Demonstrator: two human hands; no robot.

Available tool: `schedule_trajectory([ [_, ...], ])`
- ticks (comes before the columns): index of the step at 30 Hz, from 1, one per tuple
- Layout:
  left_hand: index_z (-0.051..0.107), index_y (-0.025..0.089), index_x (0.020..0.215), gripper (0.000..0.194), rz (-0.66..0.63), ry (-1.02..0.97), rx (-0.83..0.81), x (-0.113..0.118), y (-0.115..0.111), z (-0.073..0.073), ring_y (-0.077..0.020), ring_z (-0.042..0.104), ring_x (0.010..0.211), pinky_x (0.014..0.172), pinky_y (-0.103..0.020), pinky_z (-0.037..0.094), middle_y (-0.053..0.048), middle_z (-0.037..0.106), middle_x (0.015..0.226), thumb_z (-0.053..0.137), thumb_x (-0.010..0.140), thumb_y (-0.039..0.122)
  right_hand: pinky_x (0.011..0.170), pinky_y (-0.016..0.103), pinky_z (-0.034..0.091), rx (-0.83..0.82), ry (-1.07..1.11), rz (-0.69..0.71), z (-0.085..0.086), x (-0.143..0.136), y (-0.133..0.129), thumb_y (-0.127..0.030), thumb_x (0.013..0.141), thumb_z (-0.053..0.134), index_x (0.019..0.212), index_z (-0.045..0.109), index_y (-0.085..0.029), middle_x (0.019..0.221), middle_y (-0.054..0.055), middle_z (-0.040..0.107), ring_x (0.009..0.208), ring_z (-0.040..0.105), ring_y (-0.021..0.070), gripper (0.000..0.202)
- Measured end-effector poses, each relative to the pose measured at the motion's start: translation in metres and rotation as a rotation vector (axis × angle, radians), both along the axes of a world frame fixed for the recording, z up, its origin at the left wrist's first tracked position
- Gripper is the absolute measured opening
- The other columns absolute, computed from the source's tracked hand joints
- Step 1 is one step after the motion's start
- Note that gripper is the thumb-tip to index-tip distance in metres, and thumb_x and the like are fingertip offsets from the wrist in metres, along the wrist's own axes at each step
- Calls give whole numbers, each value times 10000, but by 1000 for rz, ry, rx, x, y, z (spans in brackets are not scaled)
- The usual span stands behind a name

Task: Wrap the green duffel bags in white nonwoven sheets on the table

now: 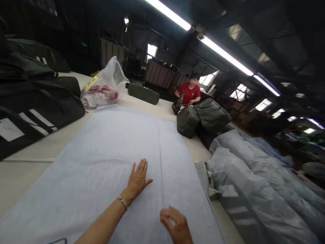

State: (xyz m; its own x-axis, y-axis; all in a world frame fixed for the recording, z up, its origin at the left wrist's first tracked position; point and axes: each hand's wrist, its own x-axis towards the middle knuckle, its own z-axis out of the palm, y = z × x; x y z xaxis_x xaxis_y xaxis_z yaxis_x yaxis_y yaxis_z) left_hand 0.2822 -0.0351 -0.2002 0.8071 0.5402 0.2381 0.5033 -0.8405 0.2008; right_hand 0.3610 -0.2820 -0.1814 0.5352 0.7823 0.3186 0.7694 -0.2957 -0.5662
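Observation:
A large pale blue sheet (109, 142) of thin material is spread over the table, with a long crease or overlapped edge running along its right part. My left hand (138, 178) lies flat on the sheet, palm down, fingers stretched and thumb out. A bracelet circles that wrist. My right hand (176, 222) is lower and to the right, over the sheet near the crease. Its fingers curl round toward the thumb, leaving a small gap in the loop. It is slightly blurred, and nothing shows in it.
Dark bags with white stripes (38, 105) are piled at left. A clear plastic bag (106, 84) and a dark pouch (143, 93) sit beyond the sheet. A person in red (189, 93) handles a bag behind more dark bags (212, 115). Plastic-wrapped bags (256, 183) line the right.

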Motion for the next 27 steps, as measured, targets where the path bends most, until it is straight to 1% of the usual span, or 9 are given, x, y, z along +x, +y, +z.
schedule_trajectory([
  [3,376,95,1453,699,14,26,43,20,20,-17,-308,273,1443,1168,-586,226,-168,315,1541,534,878,458,899,429,550,36,169,-87,18,58,47,-527,853,616,732,699,-264,869,23,743,921,693,264,301],
  [6,374,76,1449,729,-11,-10,78,26,28,-35,-303,311,1429,1159,-572,260,-175,356,1524,524,873,499,991,459,484,89,156,-127,23,100,110,-512,864,594,777,708,-223,942,65,750,998,679,267,322],
  [9,344,78,1463,750,-15,-67,123,25,29,-47,-292,324,1424,1157,-552,274,-171,363,1526,514,875,512,1127,515,320,27,-23,-57,13,121,177,-472,934,495,1084,698,-184,1176,111,695,1211,575,273,383],
  [11,334,77,1467,745,-3,-90,149,23,27,-50,-292,337,1418,1151,-554,284,-171,367,1524,515,876,494,1168,548,212,-89,-151,-22,2,128,217,-455,950,473,1340,549,-136,1419,143,516,1391,376,291,510],
  [14,371,82,1449,702,-6,-109,150,20,28,-49,-303,389,1388,1118,-561,339,-166,404,1504,530,868,444,1183,562,129,-283,-261,8,-20,129,256,-433,961,468,1461,390,-105,1545,147,312,1464,199,298,603],
  [18,519,127,1345,514,7,-136,-9,29,43,-31,-278,557,1248,1019,-463,478,-140,573,1374,524,875,336,1182,565,130,-331,-353,65,-48,124,270,-373,1001,397,1438,434,-141,1514,113,386,1454,239,281,497],
  [21,529,147,1333,446,75,-220,-124,52,70,-15,-260,541,1268,1029,-435,475,-138,576,1372,477,923,314,1184,569,132,-258,-489,89,-57,125,267,-307,1010,386,1389,501,-154,1465,95,468,1446,263,278,424],
  [24,490,137,1362,479,68,-348,-213,76,104,-14,-286,424,1368,1109,-507,382,-162,497,1443,466,936,355,1185,568,153,-182,-602,116,-52,127,266,-239,1004,393,1362,531,-163,1415,89,531,1435,290,271,391],
  [27,469,146,1376,517,29,-489,-439,87,129,-23,-272,453,1347,1117,-484,377,-160,513,1430,464,935,415,1182,582,173,-151,-613,142,-36,117,269,-224,998,406,1331,558,-166,1426,83,521,1439,279,280,371],
])
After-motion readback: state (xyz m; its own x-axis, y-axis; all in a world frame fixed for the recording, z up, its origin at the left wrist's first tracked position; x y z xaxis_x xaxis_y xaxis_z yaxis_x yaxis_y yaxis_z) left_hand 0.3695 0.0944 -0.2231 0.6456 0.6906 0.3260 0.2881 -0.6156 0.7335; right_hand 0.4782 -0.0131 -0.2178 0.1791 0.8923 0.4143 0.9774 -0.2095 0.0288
